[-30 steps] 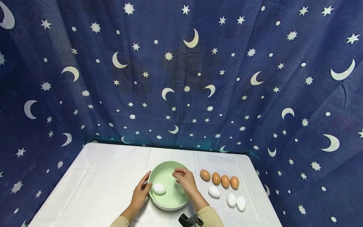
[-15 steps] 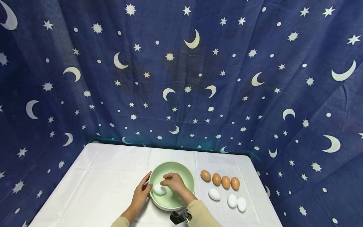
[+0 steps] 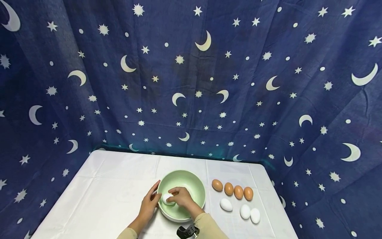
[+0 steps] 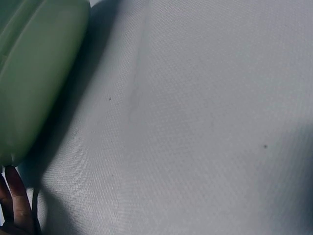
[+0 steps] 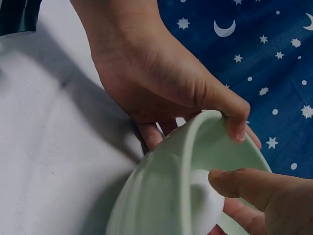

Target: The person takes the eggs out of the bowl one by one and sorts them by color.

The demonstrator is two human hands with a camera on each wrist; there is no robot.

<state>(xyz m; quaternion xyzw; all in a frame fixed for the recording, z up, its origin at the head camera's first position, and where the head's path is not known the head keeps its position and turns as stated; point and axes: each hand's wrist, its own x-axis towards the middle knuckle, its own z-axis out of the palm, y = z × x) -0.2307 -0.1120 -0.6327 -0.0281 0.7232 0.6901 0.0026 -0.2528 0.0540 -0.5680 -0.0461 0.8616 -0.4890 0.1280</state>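
Note:
A light green bowl [image 3: 191, 181] stands on the white-covered table, with a white egg [image 3: 166, 198] inside it at the left. My left hand [image 3: 147, 206] grips the bowl's left side. Its thumb hooks over the rim and its fingers lie against the outer wall, as the right wrist view shows. Reaching into the bowl, my right hand [image 3: 182, 198] holds the white egg between thumb and fingers. In that wrist view the right thumb presses the egg [image 5: 205, 205] and the other fingers are partly hidden behind it. Only fingertips of the left hand [image 4: 18, 203] appear in the left wrist view.
Right of the bowl lies a row of several brown eggs [image 3: 228, 188]. Nearer me are a single white egg [image 3: 226, 204] and two white eggs [image 3: 250, 213] side by side. A dark blue curtain [image 3: 191, 79] with moons and stars hangs behind the table [image 3: 119, 179].
My right hand has moved left and down inside the bowl, from over its right part to the white egg, and has taken hold of it. My left hand stays on the bowl.

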